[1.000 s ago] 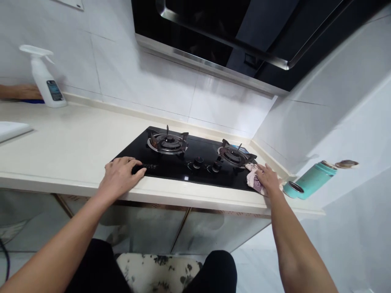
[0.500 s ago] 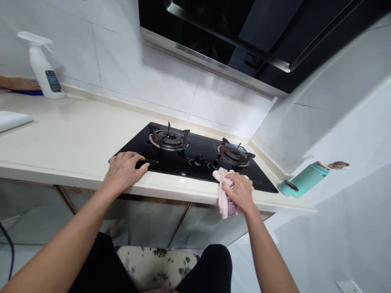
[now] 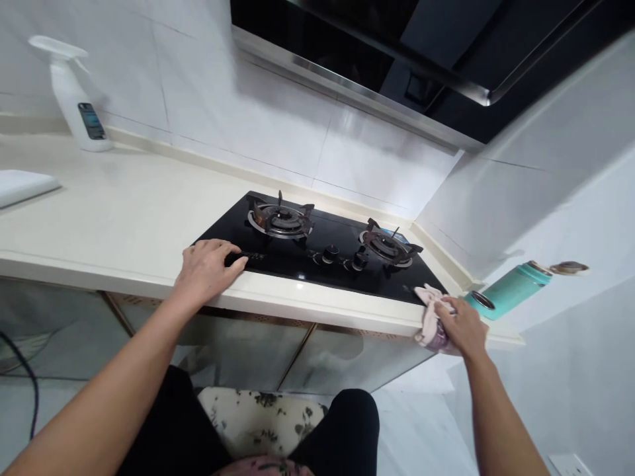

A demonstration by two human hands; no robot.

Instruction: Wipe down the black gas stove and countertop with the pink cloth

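A pink cloth (image 3: pixel 430 322) is bunched in my right hand (image 3: pixel 462 325), at the front right corner of the black gas stove (image 3: pixel 297 261). Part of the cloth hangs over the counter's front edge. My left hand (image 3: pixel 206 270) rests on the stove's front left corner, fingers spread and holding nothing. Two burners, the left burner (image 3: pixel 282 220) and the right burner (image 3: pixel 388 246), stand on the glass top, with two black knobs (image 3: pixel 330 254) between them near the front.
Just right of my right hand stands a turquoise flask (image 3: pixel 518 291) with its lid flipped up. A white spray bottle (image 3: pixel 77 106) is at the back left of the counter (image 3: pixel 124 211). Overhead hangs a dark range hood (image 3: pixel 357 82).
My right hand has slid the cloth rightward along the front edge, from below the knobs to the stove's right corner. My left hand stays put. Another person's hand at the far left has left view.
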